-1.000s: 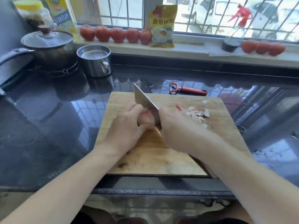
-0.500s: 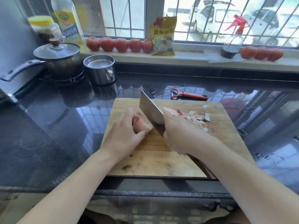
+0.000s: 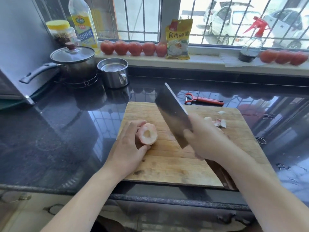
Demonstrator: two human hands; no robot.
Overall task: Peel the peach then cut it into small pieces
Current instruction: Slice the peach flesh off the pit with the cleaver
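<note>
Your left hand (image 3: 128, 146) grips the peach (image 3: 148, 134); to its right, your right hand (image 3: 205, 139) holds the knife (image 3: 172, 113) raised.

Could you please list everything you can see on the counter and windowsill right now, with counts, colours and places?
peach: one, peeled, pale pink, on the board.
cleaver: one, dark steel, raised above the board.
cutting board: one, wooden, front of the counter.
peach pieces: a few, pale, board's far right.
peeler: one, red, behind the board.
lidded pot: one, steel, far left.
steel cup: one, beside the pot.
tomatoes: five left, three right, red, on the sill.
yellow packet: one, on the sill.
oil bottle: one, yellow label, sill's left.
jar: one, yellow lid, far left.
spray bottle: one, red trigger, sill's right.
left hand: holds the peach.
right hand: grips the cleaver.
</note>
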